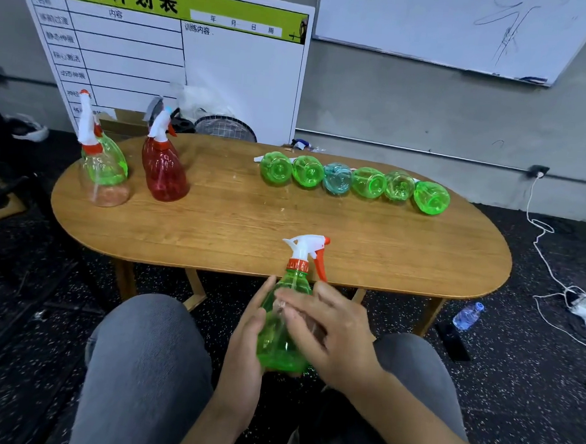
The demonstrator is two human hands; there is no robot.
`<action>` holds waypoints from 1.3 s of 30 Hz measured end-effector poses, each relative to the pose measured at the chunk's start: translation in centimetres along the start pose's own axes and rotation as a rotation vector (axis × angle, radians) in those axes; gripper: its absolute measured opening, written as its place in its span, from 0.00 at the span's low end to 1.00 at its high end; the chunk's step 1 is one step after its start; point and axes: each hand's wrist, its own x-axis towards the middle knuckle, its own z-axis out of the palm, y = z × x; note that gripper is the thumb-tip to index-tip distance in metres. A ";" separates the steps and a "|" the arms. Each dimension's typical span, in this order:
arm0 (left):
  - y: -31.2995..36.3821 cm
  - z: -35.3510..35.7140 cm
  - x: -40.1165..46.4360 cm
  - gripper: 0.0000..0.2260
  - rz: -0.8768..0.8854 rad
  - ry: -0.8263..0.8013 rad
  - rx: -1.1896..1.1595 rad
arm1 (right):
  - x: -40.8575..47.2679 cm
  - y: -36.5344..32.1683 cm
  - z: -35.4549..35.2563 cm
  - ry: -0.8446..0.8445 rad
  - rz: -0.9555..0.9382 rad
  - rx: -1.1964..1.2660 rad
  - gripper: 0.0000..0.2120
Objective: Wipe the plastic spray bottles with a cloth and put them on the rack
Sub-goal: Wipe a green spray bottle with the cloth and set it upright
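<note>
I hold a green plastic spray bottle (pixel 277 337) with a white and orange trigger head upright above my lap, in front of the table edge. My left hand (pixel 246 339) grips its left side. My right hand (pixel 326 330) lies across its front with the fingers spread on the plastic. No cloth is visible in either hand. Several bottles lie on their sides in a row (pixel 354 183) at the back right of the wooden table (pixel 250 226), bases toward me, on a white rack strip (pixel 264 158). A red bottle (pixel 166 173) and a green bottle (pixel 104 165) stand at the left.
A clear pinkish bottle (pixel 109 193) stands in front of the green one at the left. My knees in grey trousers sit below the table edge. A water bottle (pixel 467 315) and white cables with a power strip (pixel 585 305) lie on the floor at the right.
</note>
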 end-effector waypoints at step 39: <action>0.7 0.4 -0.1 0.21 -0.008 0.003 -0.057 | 0.4 0.7 -0.7 -0.047 -0.103 -0.071 0.14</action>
